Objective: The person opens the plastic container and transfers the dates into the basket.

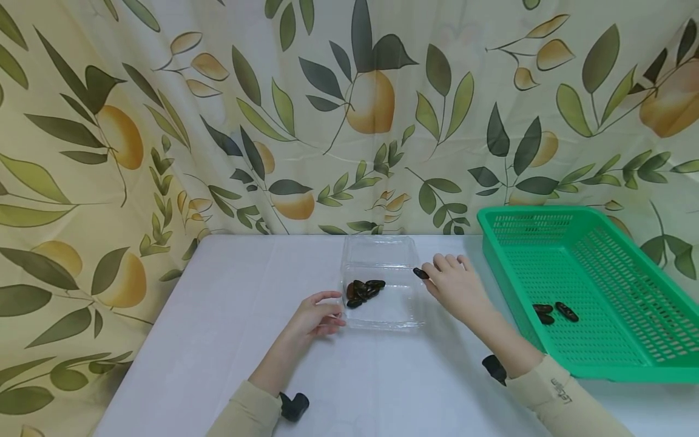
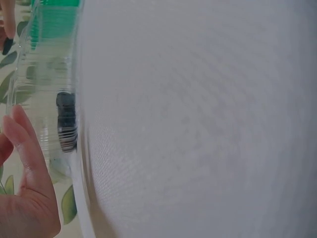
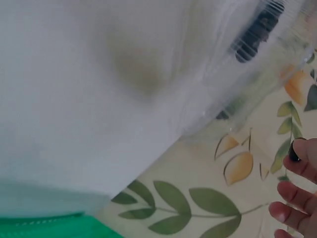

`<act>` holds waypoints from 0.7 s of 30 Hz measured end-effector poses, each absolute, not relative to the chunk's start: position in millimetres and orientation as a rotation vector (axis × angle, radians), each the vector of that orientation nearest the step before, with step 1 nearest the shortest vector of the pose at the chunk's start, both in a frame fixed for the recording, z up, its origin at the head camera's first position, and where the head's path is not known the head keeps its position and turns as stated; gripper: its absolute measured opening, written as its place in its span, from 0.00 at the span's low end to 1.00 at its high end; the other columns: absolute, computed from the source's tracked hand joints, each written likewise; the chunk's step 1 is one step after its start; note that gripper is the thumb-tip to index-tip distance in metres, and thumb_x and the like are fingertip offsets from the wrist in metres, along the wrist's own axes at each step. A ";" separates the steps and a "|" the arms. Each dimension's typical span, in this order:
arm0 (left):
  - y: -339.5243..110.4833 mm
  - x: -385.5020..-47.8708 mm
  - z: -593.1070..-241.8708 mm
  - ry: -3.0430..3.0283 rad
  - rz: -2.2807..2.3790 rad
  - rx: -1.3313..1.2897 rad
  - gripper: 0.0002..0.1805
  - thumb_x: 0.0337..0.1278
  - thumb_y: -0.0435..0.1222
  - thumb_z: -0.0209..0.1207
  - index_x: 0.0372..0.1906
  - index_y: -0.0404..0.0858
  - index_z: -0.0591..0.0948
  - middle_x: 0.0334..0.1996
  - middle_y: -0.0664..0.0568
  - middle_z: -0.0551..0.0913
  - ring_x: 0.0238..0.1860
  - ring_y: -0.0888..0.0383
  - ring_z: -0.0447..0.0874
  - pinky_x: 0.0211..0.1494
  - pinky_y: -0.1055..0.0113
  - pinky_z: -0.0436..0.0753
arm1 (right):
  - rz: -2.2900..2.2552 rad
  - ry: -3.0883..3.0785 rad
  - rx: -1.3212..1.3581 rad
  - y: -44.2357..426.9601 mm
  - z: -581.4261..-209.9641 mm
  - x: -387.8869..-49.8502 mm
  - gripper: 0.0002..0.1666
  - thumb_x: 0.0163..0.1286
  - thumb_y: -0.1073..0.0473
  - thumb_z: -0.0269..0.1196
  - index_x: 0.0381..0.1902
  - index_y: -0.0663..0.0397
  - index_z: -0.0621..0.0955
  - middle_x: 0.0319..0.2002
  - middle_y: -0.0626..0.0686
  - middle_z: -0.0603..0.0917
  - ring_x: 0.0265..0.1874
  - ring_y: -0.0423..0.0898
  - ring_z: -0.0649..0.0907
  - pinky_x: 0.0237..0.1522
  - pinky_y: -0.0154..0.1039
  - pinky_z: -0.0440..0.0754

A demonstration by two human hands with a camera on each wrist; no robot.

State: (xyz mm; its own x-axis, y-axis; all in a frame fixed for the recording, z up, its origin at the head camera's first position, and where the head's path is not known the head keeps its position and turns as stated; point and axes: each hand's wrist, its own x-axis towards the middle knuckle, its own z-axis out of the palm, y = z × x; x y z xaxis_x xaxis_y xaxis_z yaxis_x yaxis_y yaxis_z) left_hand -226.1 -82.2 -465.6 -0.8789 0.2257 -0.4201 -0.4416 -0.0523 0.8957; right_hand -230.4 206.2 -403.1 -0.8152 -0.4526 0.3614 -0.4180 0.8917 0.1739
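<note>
A clear plastic clamshell box [image 1: 390,312] stands on the table with its lid raised at the back. Several dark, glossy, elongated pieces [image 1: 363,292] lie heaped in its left half; their exact kind is hard to tell. My left hand [image 1: 314,315] touches the box's left side with fairly straight fingers, seen also in the left wrist view [image 2: 29,173]. Above the box's right edge, my right hand [image 1: 455,285] pinches one dark elongated piece [image 1: 420,274] between thumb and fingertip. In the right wrist view that piece [image 3: 294,151] is partly hidden by the fingers.
To the right stands a green perforated plastic basket [image 1: 617,364], with 3 more dark elongated pieces [image 1: 567,312] on its floor. A white cloth [image 1: 229,340] covers the table. Behind hangs a leaf-and-fruit patterned curtain [image 1: 327,182].
</note>
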 end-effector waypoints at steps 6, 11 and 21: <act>-82.0 -226.0 -464.8 1.791 1.979 -0.224 0.24 0.54 0.30 0.57 0.58 0.36 0.71 0.25 0.51 0.80 0.25 0.58 0.84 0.25 0.71 0.81 | -0.146 -2.626 0.565 225.2 -393.7 -218.9 0.15 0.52 0.57 0.70 0.36 0.57 0.80 0.29 0.55 0.73 0.33 0.53 0.74 0.43 0.50 0.72; -82.2 -225.8 -465.5 1.790 1.975 -0.222 0.24 0.54 0.30 0.58 0.58 0.36 0.71 0.25 0.51 0.81 0.25 0.57 0.84 0.25 0.71 0.81 | -0.108 -2.529 0.559 243.8 -390.9 -211.0 0.15 0.48 0.60 0.71 0.34 0.57 0.79 0.27 0.54 0.72 0.31 0.53 0.74 0.40 0.51 0.71; -83.0 -227.0 -467.8 1.807 1.958 -0.233 0.24 0.54 0.31 0.58 0.58 0.37 0.71 0.26 0.51 0.81 0.26 0.57 0.84 0.25 0.71 0.81 | -0.003 -2.510 0.444 279.4 -388.9 -196.9 0.17 0.47 0.61 0.68 0.38 0.58 0.79 0.31 0.56 0.74 0.32 0.57 0.74 0.43 0.56 0.69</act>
State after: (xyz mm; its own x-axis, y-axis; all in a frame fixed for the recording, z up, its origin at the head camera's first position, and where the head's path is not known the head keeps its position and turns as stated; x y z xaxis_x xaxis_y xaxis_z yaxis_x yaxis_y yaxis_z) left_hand -227.0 -83.0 -467.8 -0.8786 0.2180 -0.4250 -0.4410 -0.0285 0.8971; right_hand -196.9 279.4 -388.9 -0.7741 -0.3146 0.5494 -0.3134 0.9444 0.0992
